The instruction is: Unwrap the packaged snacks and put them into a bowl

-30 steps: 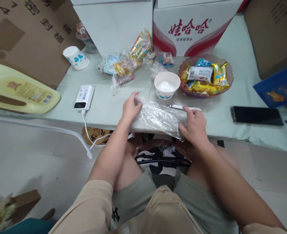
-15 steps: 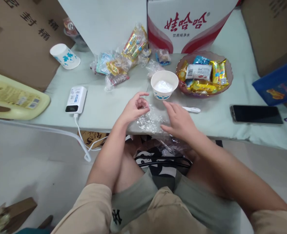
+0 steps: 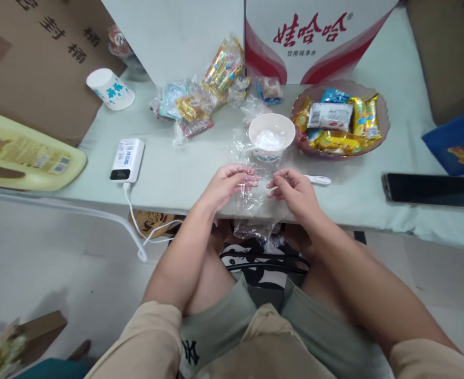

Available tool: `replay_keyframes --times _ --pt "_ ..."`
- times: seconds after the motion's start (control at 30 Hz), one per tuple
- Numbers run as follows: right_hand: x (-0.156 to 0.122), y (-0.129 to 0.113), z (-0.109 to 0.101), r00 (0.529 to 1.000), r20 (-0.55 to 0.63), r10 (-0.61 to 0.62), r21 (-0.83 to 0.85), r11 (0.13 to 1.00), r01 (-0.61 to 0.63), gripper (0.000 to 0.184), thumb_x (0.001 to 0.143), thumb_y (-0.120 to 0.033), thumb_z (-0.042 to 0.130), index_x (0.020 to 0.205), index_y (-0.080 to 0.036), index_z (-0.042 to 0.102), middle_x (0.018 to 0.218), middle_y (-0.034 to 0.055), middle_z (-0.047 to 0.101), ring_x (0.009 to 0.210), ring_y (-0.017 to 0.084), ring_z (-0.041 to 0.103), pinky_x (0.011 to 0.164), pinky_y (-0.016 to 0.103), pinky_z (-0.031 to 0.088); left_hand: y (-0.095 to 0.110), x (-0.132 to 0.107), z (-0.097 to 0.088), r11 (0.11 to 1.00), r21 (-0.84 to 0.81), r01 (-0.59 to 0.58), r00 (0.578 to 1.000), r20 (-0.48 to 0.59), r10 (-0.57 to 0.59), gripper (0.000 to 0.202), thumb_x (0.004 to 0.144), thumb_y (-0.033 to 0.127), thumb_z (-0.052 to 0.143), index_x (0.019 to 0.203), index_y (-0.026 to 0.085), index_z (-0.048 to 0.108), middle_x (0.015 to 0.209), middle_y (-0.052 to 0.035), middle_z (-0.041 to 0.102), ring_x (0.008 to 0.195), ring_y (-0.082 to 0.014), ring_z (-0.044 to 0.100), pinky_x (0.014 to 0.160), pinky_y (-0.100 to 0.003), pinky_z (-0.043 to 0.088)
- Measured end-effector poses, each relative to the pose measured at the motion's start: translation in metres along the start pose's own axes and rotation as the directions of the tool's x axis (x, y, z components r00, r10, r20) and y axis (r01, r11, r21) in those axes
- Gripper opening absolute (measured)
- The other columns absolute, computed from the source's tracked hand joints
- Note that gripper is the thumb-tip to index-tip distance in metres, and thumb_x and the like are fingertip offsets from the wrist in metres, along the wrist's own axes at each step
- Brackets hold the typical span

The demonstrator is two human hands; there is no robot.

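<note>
Between my hands stretches a crinkled clear plastic film [image 3: 250,202], lifted in front of the cup and trailing down over the table edge. My left hand [image 3: 232,184] has its fingers closed on the left side of the film, which shines over the fingertips. Opposite it, my right hand [image 3: 292,190] pinches the film between thumb and fingers. Just beyond stands an upright paper cup [image 3: 271,123] with a blue pattern and something whitish inside; part of the film covers its front. A white plastic handle [image 3: 319,180] sticks out beside my right hand, its other end hidden.
A pink glass bowl [image 3: 382,118] of wrapped snacks stands right of the cup. Bagged snacks [image 3: 192,108] lie behind left. Also on the table are an upturned paper cup [image 3: 111,89], a cabled power bank [image 3: 127,160], a phone [image 3: 429,189] and a white-and-red carton [image 3: 314,42].
The plastic film has risen from the tabletop and now spreads up before the cup. Both hands have closed on it, and the right hand has drawn back from the cup.
</note>
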State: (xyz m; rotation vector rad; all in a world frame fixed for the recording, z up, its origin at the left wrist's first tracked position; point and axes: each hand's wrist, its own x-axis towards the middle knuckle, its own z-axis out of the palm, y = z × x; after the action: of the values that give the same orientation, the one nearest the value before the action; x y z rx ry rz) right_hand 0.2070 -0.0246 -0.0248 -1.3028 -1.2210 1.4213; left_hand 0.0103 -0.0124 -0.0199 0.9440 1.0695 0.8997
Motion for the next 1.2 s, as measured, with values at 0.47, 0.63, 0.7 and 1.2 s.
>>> replay_keyframes --times 0.47,0.63,0.7,1.2 --pt "0.003 0.003 -0.010 1.000 0.028 0.004 -0.022 1.000 -0.003 0.029 0.087 -0.041 0.060 0.111 -0.024 0.061 0.064 -0.0033 0.067 0.050 0.014 0.064 0.051 0.027 0.051 -0.003 0.008 -0.003 0.979 0.198 -0.044 0.996 -0.065 0.058 0.028 0.078 0.033 0.076 0.099 0.017 0.066 0.072 -0.0023 0.071 0.061 -0.0145 0.069 0.061 -0.026 0.053" --pt "0.008 0.008 -0.009 0.999 0.033 0.027 -0.081 0.996 -0.024 0.033 0.090 -0.030 0.050 0.121 -0.027 0.059 0.074 -0.0010 0.069 0.051 0.015 0.061 0.049 0.029 0.050 -0.002 0.010 -0.006 0.974 0.227 -0.020 1.000 -0.003 0.022 0.038 0.084 0.036 0.071 0.119 0.022 0.062 0.061 0.0030 0.066 0.050 -0.0140 0.064 0.050 -0.024 0.049" --pt "0.008 0.007 -0.009 1.000 0.029 -0.008 -0.074 0.997 0.010 0.033 0.092 -0.031 0.047 0.124 -0.029 0.057 0.085 0.0008 0.071 0.050 0.014 0.059 0.047 0.028 0.048 0.000 0.006 -0.008 0.984 0.174 -0.030 0.999 0.018 0.027 0.041 0.082 0.038 0.073 0.118 0.022 0.062 0.057 0.0043 0.064 0.047 -0.0135 0.062 0.048 -0.024 0.047" --pt "0.018 0.023 -0.029 0.851 -0.303 -0.428 -0.424 0.861 0.282 0.039 0.079 -0.018 0.041 0.109 -0.023 0.066 0.127 0.0130 0.058 0.125 0.031 0.056 0.098 0.052 0.050 0.003 0.014 -0.024 0.995 0.059 -0.079 0.992 0.102 0.073 0.021 0.067 0.015 0.073 0.089 0.017 0.074 0.093 -0.0038 0.075 0.082 -0.0139 0.069 0.081 -0.028 0.055"
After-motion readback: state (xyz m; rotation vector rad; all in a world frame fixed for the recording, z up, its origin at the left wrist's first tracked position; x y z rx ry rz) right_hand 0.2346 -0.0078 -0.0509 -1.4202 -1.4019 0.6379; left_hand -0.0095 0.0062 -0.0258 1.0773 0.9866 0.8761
